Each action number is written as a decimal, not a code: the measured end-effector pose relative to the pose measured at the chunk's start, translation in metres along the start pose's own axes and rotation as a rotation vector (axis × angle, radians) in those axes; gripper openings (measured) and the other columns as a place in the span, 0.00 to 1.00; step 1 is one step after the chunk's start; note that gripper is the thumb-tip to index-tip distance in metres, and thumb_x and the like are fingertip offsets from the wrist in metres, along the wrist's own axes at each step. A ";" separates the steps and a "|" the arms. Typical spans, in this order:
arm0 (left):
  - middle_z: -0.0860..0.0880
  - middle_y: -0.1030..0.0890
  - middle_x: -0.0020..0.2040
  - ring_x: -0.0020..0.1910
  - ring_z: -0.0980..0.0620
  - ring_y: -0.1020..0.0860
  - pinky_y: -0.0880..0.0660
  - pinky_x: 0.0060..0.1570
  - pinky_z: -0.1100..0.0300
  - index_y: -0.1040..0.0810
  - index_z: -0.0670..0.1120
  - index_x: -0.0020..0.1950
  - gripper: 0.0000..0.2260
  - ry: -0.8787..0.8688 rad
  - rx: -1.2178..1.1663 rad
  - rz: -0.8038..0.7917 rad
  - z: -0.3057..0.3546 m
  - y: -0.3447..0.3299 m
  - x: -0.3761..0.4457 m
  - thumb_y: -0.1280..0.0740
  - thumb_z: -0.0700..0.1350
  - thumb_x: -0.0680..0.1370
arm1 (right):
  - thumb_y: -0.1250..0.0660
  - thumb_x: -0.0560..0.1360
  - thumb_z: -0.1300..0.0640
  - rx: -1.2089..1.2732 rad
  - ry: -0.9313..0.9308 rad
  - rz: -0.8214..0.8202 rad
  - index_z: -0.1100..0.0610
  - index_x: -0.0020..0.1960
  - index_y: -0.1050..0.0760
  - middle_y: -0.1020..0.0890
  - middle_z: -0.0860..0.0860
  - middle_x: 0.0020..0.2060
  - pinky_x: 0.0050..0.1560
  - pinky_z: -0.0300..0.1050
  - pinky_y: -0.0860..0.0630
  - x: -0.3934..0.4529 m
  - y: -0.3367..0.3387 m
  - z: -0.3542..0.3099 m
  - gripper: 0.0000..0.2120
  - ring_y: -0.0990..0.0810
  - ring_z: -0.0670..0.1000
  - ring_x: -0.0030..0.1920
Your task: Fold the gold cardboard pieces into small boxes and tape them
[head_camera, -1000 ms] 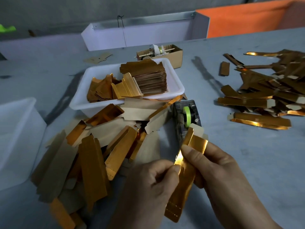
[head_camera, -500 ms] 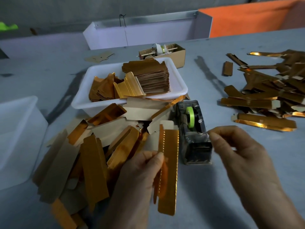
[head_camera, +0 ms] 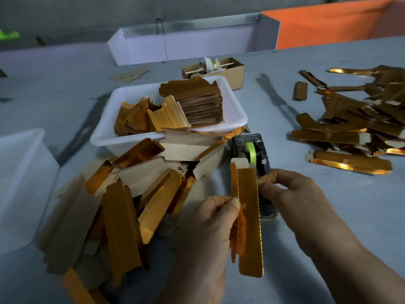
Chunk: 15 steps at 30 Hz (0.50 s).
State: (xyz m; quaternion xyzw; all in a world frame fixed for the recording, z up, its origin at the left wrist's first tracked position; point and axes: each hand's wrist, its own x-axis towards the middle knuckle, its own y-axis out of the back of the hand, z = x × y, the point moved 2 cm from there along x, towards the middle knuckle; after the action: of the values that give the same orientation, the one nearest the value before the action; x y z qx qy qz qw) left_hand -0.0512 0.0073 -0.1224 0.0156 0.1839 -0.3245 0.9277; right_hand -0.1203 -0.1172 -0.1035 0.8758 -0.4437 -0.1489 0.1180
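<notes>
The left hand (head_camera: 210,229) pinches the folded gold piece (head_camera: 248,218) upright just before the tape dispenser (head_camera: 252,163), while the right hand (head_camera: 291,194) pinches near its edge, perhaps holding tape, which could stick crooked if the fold springs open.

A wide grey counter (head_camera: 328,227) fills most of the view, its surface dull and faintly mottled, with long dark shadows lying across it. At its far edge stands a white trough (head_camera: 192,44) with a metal rim (head_camera: 197,24), a thin black wire hanging over its front. To the right of it rises an orange panel (head_camera: 333,20). Behind runs a grey wall (head_camera: 87,14), dim and plain. A bright green scrap (head_camera: 8,35) shows at far left. The light is soft and low.
</notes>
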 end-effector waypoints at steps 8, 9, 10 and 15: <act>0.44 0.15 0.45 0.46 0.46 0.17 0.22 0.44 0.53 0.18 0.48 0.43 0.08 0.037 -0.084 -0.040 -0.001 -0.001 0.000 0.35 0.48 0.77 | 0.34 0.74 0.53 0.092 0.067 0.040 0.52 0.34 0.22 0.31 0.37 0.62 0.47 0.33 0.34 -0.018 0.010 0.002 0.10 0.30 0.35 0.53; 0.44 0.16 0.44 0.45 0.47 0.17 0.23 0.41 0.55 0.18 0.50 0.41 0.08 0.030 -0.090 -0.036 0.000 0.000 0.000 0.35 0.48 0.76 | 0.33 0.73 0.53 0.028 0.086 0.044 0.51 0.33 0.22 0.30 0.38 0.63 0.53 0.38 0.33 -0.022 0.010 0.005 0.10 0.30 0.39 0.58; 0.44 0.16 0.44 0.42 0.48 0.18 0.24 0.40 0.57 0.17 0.52 0.39 0.08 0.014 -0.090 -0.028 0.000 0.001 0.001 0.34 0.49 0.76 | 0.32 0.73 0.53 -0.042 0.104 0.056 0.50 0.33 0.22 0.30 0.39 0.64 0.58 0.43 0.34 -0.026 0.009 0.007 0.10 0.31 0.43 0.63; 0.46 0.17 0.40 0.39 0.52 0.19 0.22 0.41 0.55 0.19 0.55 0.41 0.06 -0.135 -0.024 -0.043 0.010 -0.003 0.000 0.34 0.53 0.72 | 0.32 0.72 0.53 -0.297 0.204 0.137 0.48 0.34 0.25 0.33 0.41 0.67 0.56 0.41 0.39 -0.032 0.002 0.012 0.08 0.37 0.45 0.68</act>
State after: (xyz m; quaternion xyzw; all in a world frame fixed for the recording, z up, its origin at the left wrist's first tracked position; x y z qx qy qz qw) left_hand -0.0499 0.0033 -0.1131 -0.0213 0.1252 -0.3423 0.9310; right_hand -0.1437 -0.0936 -0.1089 0.8270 -0.4612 -0.1151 0.3002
